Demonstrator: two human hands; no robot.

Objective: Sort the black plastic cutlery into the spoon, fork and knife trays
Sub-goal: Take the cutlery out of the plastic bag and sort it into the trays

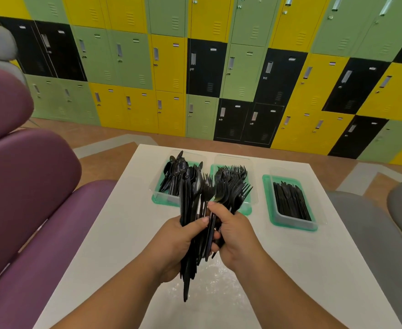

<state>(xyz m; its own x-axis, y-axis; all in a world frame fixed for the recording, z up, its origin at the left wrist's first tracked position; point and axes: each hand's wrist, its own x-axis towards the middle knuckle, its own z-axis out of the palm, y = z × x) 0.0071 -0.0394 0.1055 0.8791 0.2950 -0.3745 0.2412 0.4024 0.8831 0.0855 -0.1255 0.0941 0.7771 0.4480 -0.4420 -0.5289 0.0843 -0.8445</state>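
Note:
A thick bundle of black plastic cutlery [191,198] stands upright above the white table [314,269], spoons, knives and forks mixed. My left hand [178,243] grips its lower half from the left. My right hand [233,231] is closed on several forks [233,193] at the bundle's right side. Behind the bundle stand three clear trays on green lids: the spoon tray [158,186] at left, the fork tray [252,184] in the middle, the knife tray [290,203] at right, each holding black pieces. The bundle hides part of the spoon and fork trays.
A crumpled clear plastic bag [209,281] lies on the table under my wrists. Purple padded seats [41,210] flank the table's left side, grey seats [385,233] the right. Yellow, green and black lockers [195,67] fill the wall beyond.

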